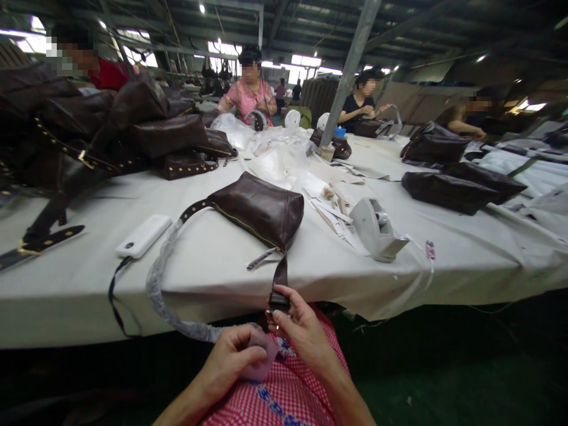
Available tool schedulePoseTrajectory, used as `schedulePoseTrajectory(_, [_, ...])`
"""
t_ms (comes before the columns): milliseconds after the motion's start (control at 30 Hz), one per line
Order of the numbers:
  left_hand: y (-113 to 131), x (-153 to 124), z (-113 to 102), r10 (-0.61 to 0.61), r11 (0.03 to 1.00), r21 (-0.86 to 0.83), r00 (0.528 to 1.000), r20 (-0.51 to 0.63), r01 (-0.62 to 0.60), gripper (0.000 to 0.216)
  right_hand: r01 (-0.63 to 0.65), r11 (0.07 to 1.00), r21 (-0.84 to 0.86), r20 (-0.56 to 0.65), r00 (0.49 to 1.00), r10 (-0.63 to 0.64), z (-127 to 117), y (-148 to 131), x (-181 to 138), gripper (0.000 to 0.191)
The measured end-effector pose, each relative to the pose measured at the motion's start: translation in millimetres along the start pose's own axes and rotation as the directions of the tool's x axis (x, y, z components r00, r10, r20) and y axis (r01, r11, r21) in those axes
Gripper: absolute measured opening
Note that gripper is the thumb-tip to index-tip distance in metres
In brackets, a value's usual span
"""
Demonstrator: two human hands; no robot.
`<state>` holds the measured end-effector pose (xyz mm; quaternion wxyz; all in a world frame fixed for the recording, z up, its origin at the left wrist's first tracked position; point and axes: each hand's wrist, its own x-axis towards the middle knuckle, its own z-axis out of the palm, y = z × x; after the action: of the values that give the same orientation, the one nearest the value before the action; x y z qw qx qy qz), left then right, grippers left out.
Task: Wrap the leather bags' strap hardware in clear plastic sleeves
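Note:
A dark brown leather handbag [261,207] lies on the table, its gold zipper facing me. From its left end runs a studded strap [163,272] wrapped in clear plastic, curving down over the table edge to my lap. My left hand [242,355] is closed on a pinkish piece of cloth or foam [261,355], beside the wrapped strap end. My right hand [297,322] pinches the short strap with a metal buckle [271,316] that hangs from the bag's right end. The buckle is partly covered by the fingers.
Brown bags [168,136] are heaped at the left; more bags [461,186] lie at the right. A white power bank [144,235] with a black cord and a grey tape dispenser [377,231] flank the handbag. A metal post [350,71] rises behind. Several people sit across the table.

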<state>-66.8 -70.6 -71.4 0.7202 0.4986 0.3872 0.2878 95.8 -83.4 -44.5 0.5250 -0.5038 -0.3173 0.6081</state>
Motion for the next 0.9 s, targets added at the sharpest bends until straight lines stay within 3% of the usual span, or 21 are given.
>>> schedulePoseTrajectory(200, [3, -7, -5, 0.005, 0.997, 0.072, 1.0, 0.017, -0.006, 0.006, 0.087, 0.919, -0.385, -0.016, 0.995, -0.101, -9, -13, -7, 0.059])
schedulePoseTrajectory(333, [7, -6, -4, 0.016, 0.996, 0.089, 0.999, -0.028, -0.013, 0.006, -0.056, 0.972, -0.228, -0.031, 0.998, 0.05, -5, -17, -9, 0.069])
schedulePoseTrajectory(400, [9, -4, -4, 0.008, 0.999, 0.04, 0.999, -0.051, -0.006, 0.01, -0.096, 0.988, -0.119, 0.02, 0.995, 0.099, -1, -20, -11, 0.068])
schedulePoseTrajectory(533, [11, -4, -4, -0.002, 0.998, -0.056, 0.998, -0.066, -0.002, 0.017, -0.088, 0.996, 0.031, 0.209, 0.975, 0.08, 3, -25, -17, 0.063])
schedulePoseTrajectory(600, [12, -7, -6, 0.007, 0.998, -0.059, 0.998, -0.059, -0.011, 0.016, -0.043, 0.999, 0.025, 0.237, 0.971, 0.036, 4, -24, -16, 0.063])
schedulePoseTrajectory(900, [13, -18, -9, 0.0, 0.979, -0.204, 1.0, 0.014, 0.003, 0.006, 0.118, 0.985, 0.127, 0.062, 0.99, -0.127, 13, -18, 2, 0.058])
